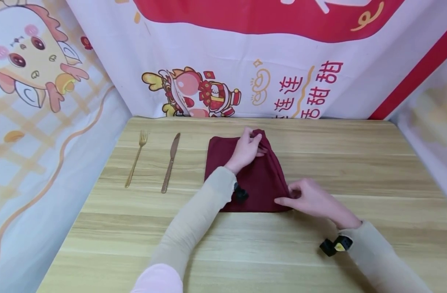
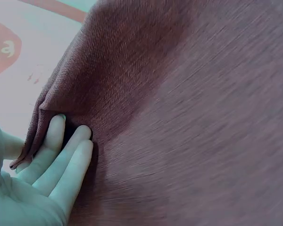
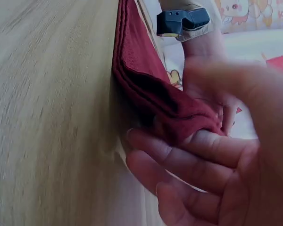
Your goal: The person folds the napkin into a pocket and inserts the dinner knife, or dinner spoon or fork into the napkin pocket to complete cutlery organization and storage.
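Observation:
A dark red cloth napkin [image 1: 223, 162] lies folded in layers on the wooden table, its right side raised. At the far right corner my left hand [image 1: 245, 149] pinches the raised edge; in the left wrist view its fingers [image 2: 68, 169] lie against the inner side of the fold, with the thumb mostly behind the cloth. My right hand [image 1: 312, 199] holds the near right corner, thumb over the top. In the right wrist view the stacked layers [image 3: 144, 89] show, and the right fingers [image 3: 188, 165] reach under the cloth.
To the left of the napkin lie a gold-coloured knife [image 1: 170, 165] and, further left, a gold-coloured fork [image 1: 136, 158]. A printed white and red cloth [image 1: 216, 53] hangs behind the table's far edge. More printed cloth hangs on both sides.

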`<state>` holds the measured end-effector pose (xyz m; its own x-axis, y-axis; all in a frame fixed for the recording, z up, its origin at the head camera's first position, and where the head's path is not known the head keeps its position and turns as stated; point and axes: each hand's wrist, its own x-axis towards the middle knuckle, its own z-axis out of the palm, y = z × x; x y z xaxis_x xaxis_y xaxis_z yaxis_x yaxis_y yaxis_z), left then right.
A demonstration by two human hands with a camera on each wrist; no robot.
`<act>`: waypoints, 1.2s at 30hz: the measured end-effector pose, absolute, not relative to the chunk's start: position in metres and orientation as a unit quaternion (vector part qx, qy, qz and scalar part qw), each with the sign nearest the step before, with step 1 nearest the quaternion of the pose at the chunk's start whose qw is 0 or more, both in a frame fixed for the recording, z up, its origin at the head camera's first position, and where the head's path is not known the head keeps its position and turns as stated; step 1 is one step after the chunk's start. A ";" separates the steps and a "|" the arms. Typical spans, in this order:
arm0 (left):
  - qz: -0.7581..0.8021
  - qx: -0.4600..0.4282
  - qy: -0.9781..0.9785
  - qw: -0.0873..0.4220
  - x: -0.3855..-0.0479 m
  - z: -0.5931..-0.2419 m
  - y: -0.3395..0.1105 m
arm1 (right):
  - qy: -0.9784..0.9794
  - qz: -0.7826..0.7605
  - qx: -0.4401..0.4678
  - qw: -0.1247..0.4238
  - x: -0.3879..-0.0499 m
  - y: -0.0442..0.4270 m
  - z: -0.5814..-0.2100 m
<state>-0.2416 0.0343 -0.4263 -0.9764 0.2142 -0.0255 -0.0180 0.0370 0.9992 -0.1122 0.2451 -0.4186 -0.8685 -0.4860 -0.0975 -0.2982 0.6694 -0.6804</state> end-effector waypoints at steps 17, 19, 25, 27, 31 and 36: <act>0.573 0.160 0.803 0.027 -0.254 -0.418 -0.017 | 0.895 -0.329 -0.145 0.265 -0.134 0.299 -0.412; 0.563 0.160 0.810 -0.003 -0.262 -0.419 -0.032 | 0.902 -0.333 -0.131 0.240 -0.142 0.301 -0.407; 0.511 0.141 0.848 -0.014 -0.277 -0.421 -0.071 | 0.906 -0.383 -0.079 0.162 -0.176 0.297 -0.397; 0.485 0.139 0.864 0.004 -0.279 -0.422 -0.080 | 0.906 -0.391 -0.063 0.146 -0.190 0.293 -0.398; 0.425 0.150 0.892 0.039 -0.283 -0.427 -0.089 | 0.906 -0.401 -0.039 0.130 -0.218 0.288 -0.407; 0.383 0.160 0.908 0.065 -0.285 -0.434 -0.091 | 0.899 -0.420 -0.039 0.117 -0.248 0.282 -0.424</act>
